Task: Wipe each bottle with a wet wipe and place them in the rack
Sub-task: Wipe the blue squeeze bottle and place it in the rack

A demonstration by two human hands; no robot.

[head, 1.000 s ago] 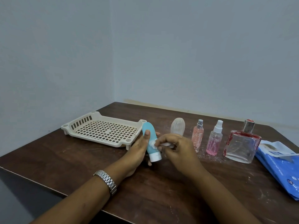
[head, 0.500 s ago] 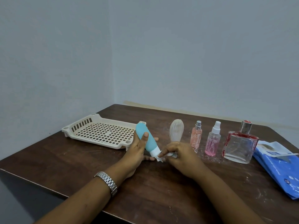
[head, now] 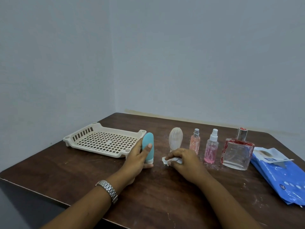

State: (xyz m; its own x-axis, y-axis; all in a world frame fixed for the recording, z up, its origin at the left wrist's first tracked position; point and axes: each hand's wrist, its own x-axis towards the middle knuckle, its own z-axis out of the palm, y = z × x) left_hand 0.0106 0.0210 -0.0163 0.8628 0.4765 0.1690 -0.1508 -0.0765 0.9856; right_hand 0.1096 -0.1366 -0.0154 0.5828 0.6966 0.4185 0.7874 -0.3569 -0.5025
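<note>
My left hand [head: 137, 160] grips a teal bottle [head: 148, 147] with a white cap, held upright just right of the cream rack [head: 100, 140]. The rack holds nothing. My right hand [head: 184, 161] rests on the table and pinches a crumpled white wet wipe [head: 166, 160], apart from the teal bottle. Behind it stands a ribbed whitish bottle [head: 175, 140]. To the right stand a small peach spray bottle [head: 195, 142], a pink spray bottle [head: 211, 147] and a square glass bottle [head: 237, 150] with red smears.
A blue pack of wet wipes [head: 280, 174] lies at the table's right edge, its flap open. The dark wooden table [head: 82, 171] sits in a corner between two pale walls. Its front edge runs near my forearms.
My right hand with the wipe has come off the teal bottle's cap and moved right onto the table. My left hand has stood the bottle upright.
</note>
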